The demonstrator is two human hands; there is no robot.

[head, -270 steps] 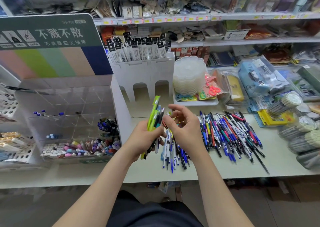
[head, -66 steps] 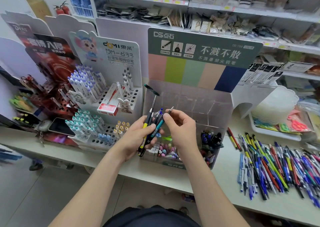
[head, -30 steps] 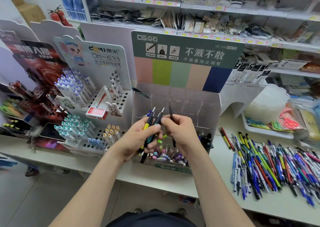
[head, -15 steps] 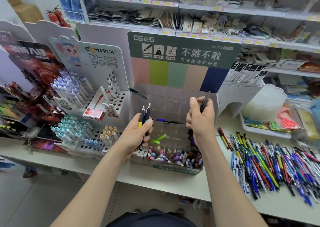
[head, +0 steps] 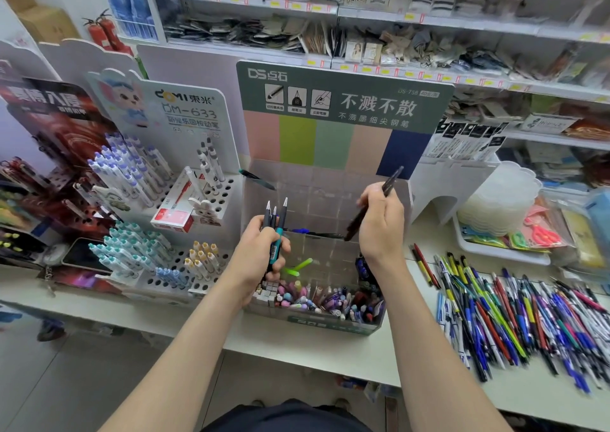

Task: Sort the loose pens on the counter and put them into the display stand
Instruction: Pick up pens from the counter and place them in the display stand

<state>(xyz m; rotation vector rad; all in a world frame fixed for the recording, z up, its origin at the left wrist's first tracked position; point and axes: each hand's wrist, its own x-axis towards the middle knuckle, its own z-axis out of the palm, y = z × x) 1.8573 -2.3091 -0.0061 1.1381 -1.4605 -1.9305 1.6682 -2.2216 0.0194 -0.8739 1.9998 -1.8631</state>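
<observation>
Pinching one slim dark pen point(head: 392, 178) in the right hand point(head: 379, 227), long axis tilted, lower end aimed down-left into the clear display stand point(head: 330, 197) directly beneath. Gripping a small upright bundle of pens point(head: 276, 215) in the left hand point(head: 260, 253), tips up, at the stand's left front. Nearer the open cells: right. Smooth, hard plastic barrels; glossy see-through dividers. Heaped rightward on the table point(head: 297, 344), well apart: loose pens point(head: 495, 316).

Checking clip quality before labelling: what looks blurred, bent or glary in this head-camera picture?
Head view: wide-angle bows the shelves and counter edge; loose pens at right smear; left hand with its pen bundle and right hand with the dark pen look sharp; lighting soft, even.
</observation>
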